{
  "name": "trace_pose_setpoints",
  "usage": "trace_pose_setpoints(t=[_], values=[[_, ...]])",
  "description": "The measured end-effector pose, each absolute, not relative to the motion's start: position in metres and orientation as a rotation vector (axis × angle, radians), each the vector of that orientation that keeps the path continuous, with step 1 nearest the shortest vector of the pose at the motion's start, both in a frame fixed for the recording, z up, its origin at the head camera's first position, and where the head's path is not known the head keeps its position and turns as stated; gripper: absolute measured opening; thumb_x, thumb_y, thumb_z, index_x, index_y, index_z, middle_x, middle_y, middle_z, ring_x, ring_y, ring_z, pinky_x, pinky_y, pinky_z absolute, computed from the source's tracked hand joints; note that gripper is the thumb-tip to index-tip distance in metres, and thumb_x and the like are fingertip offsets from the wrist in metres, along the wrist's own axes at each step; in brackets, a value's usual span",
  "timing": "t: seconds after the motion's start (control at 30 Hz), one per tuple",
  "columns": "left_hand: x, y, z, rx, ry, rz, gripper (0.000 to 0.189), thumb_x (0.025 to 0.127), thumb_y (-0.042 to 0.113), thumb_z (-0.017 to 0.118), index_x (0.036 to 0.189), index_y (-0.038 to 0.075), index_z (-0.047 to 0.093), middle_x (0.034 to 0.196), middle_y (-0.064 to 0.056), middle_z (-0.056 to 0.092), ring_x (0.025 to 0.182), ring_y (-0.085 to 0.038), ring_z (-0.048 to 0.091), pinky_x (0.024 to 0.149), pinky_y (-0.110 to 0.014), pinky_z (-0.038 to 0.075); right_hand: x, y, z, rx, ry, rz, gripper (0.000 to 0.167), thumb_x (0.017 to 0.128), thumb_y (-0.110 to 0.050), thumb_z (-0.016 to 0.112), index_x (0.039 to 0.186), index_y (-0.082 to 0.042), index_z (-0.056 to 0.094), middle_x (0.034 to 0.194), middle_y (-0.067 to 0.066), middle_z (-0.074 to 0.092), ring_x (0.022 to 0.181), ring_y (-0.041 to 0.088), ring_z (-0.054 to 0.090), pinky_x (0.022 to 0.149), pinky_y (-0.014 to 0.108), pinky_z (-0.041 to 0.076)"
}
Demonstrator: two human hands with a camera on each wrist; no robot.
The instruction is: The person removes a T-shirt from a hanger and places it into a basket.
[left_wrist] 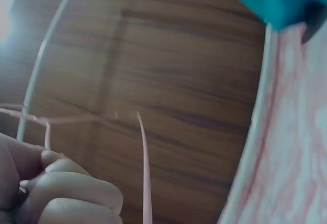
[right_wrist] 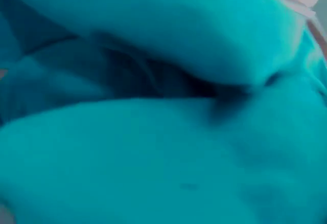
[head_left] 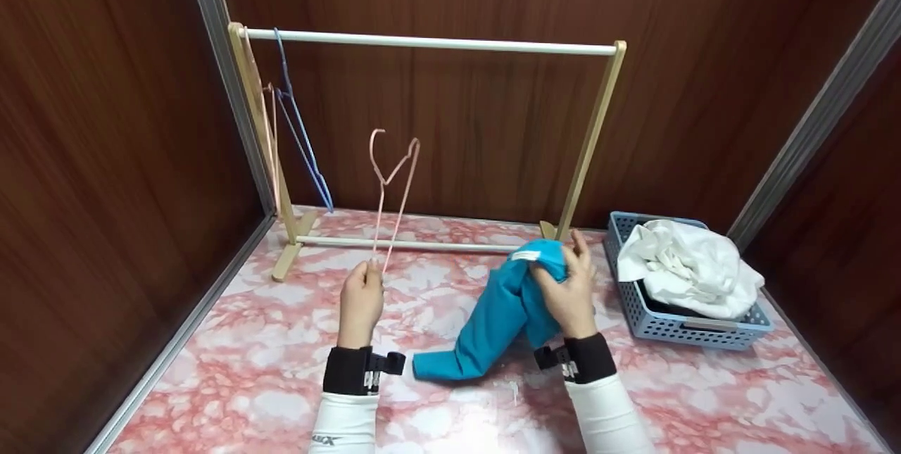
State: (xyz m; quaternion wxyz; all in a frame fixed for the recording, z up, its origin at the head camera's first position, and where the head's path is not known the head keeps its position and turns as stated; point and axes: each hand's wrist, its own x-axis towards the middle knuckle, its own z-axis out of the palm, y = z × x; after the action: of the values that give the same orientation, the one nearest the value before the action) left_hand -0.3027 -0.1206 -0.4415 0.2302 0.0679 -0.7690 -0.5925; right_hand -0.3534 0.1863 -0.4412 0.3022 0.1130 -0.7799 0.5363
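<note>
A pink clothes hanger [head_left: 384,182] stands upright in my left hand [head_left: 362,305], which grips one end of it with the hook away from me. In the left wrist view the curled fingers [left_wrist: 76,188] wrap around its wire. My right hand [head_left: 571,298] pinches a teal garment [head_left: 493,320] near the white label at its collar. The cloth hangs folded below that hand, and one sleeve trails left over the tabletop. Teal fabric [right_wrist: 127,152] fills the right wrist view, with a dark opening between its layers.
Behind the hands stands a wooden rack with a white rod [head_left: 436,41]. A blue hanger [head_left: 300,127] and pink hangers [head_left: 273,158] hang at its left end. To the right, a blue basket [head_left: 637,313] holds white cloth [head_left: 693,267]. Wood-grain walls enclose the marbled tabletop [head_left: 232,376].
</note>
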Motion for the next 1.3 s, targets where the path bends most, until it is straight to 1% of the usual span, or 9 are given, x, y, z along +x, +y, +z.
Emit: trace_pose_setpoints(t=[0.17, 0.27, 0.4, 0.57, 0.67, 0.87, 1.03, 1.13, 1.3], values=[[-0.302, -0.112, -0.424, 0.133, -2.075, -1.62, 0.029, 0.11, 0.013, 0.042, 0.09, -0.002, 0.055, 0.072, -0.002, 0.045, 0.06, -0.015, 0.041, 0.06, -0.029, 0.037, -0.372, 0.181, -0.467, 0.239, -2.357, 1.232, 0.068, 0.085, -0.028, 0.084, 0.141, 0.001, 0.056, 0.167, 0.031, 0.005, 0.147, 0.062, 0.007, 0.114, 0.079, 0.012], [-0.305, -0.11, -0.41, 0.103, -2.055, -1.576, 0.026, 0.11, 0.011, 0.043, 0.094, -0.004, 0.058, 0.075, -0.004, 0.048, 0.064, -0.015, 0.043, 0.064, -0.03, 0.04, -0.383, 0.178, -0.476, 0.204, -2.586, 1.144, 0.091, 0.083, -0.046, 0.085, 0.153, -0.004, 0.044, 0.169, 0.028, -0.01, 0.151, 0.062, -0.003, 0.113, 0.085, 0.005], [-0.312, -0.112, -0.387, 0.11, -2.038, -1.564, 0.025, 0.11, 0.01, 0.042, 0.097, -0.004, 0.058, 0.077, -0.004, 0.049, 0.067, -0.015, 0.044, 0.065, -0.029, 0.04, -0.395, 0.173, -0.481, 0.2, -2.867, 1.031, 0.107, 0.08, -0.061, 0.082, 0.161, -0.014, 0.03, 0.168, 0.024, -0.022, 0.152, 0.061, -0.014, 0.108, 0.089, -0.001], [-0.324, -0.12, -0.358, 0.16, -2.056, -1.528, 0.026, 0.111, 0.012, 0.04, 0.101, -0.002, 0.058, 0.081, -0.004, 0.05, 0.071, -0.016, 0.047, 0.068, -0.029, 0.041, -0.401, 0.168, -0.489, 0.161, -3.109, 0.87, 0.121, 0.075, -0.067, 0.082, 0.165, -0.016, 0.018, 0.168, 0.027, -0.021, 0.151, 0.063, -0.011, 0.103, 0.092, 0.008], [-0.331, -0.126, -0.341, 0.185, -2.056, -1.537, 0.026, 0.111, 0.014, 0.038, 0.102, -0.001, 0.058, 0.081, -0.005, 0.05, 0.074, -0.016, 0.048, 0.069, -0.028, 0.041, -0.402, 0.167, -0.495, 0.134, -3.187, 0.805, 0.127, 0.074, -0.067, 0.083, 0.165, -0.012, 0.013, 0.167, 0.033, -0.01, 0.151, 0.064, -0.002, 0.104, 0.09, 0.016], [-0.345, -0.14, -0.311, 0.224, -2.023, -1.553, 0.028, 0.112, 0.014, 0.038, 0.099, -0.001, 0.058, 0.074, 0.001, 0.047, 0.063, -0.009, 0.045, 0.057, -0.021, 0.038, -0.403, 0.171, -0.499, 0.241, -3.096, 0.766, 0.114, 0.078, -0.041, 0.089, 0.161, -0.002, 0.021, 0.15, 0.043, 0.036, 0.14, 0.064, 0.033, 0.108, 0.074, 0.038], [-0.357, -0.151, -0.293, 0.261, -2.011, -1.592, 0.03, 0.112, 0.014, 0.035, 0.101, -0.001, 0.058, 0.07, 0.001, 0.045, 0.046, -0.005, 0.04, 0.041, -0.016, 0.036, -0.404, 0.183, -0.502, 0.37, -2.975, 0.826, 0.096, 0.077, -0.009, 0.081, 0.157, 0.004, 0.03, 0.129, 0.036, 0.063, 0.115, 0.046, 0.064, 0.094, 0.055, 0.054], [-0.364, -0.158, -0.285, 0.308, -2.021, -1.629, 0.032, 0.113, 0.018, 0.033, 0.105, -0.001, 0.057, 0.072, -0.002, 0.044, 0.04, -0.006, 0.038, 0.037, -0.016, 0.036, -0.405, 0.195, -0.501, 0.396, -2.912, 0.94, 0.091, 0.077, -0.005, 0.077, 0.156, 0.004, 0.034, 0.129, 0.032, 0.065, 0.109, 0.039, 0.066, 0.091, 0.051, 0.054], [-0.373, -0.168, -0.276, 0.368, -2.02, -1.68, 0.034, 0.113, 0.023, 0.031, 0.109, 0.001, 0.056, 0.079, -0.005, 0.043, 0.046, -0.008, 0.037, 0.039, -0.016, 0.036, -0.41, 0.22, -0.476, 0.46, -2.654, 1.178, 0.079, 0.074, 0.002, 0.075, 0.147, 0.005, 0.044, 0.135, 0.032, 0.061, 0.119, 0.042, 0.06, 0.104, 0.057, 0.049]])
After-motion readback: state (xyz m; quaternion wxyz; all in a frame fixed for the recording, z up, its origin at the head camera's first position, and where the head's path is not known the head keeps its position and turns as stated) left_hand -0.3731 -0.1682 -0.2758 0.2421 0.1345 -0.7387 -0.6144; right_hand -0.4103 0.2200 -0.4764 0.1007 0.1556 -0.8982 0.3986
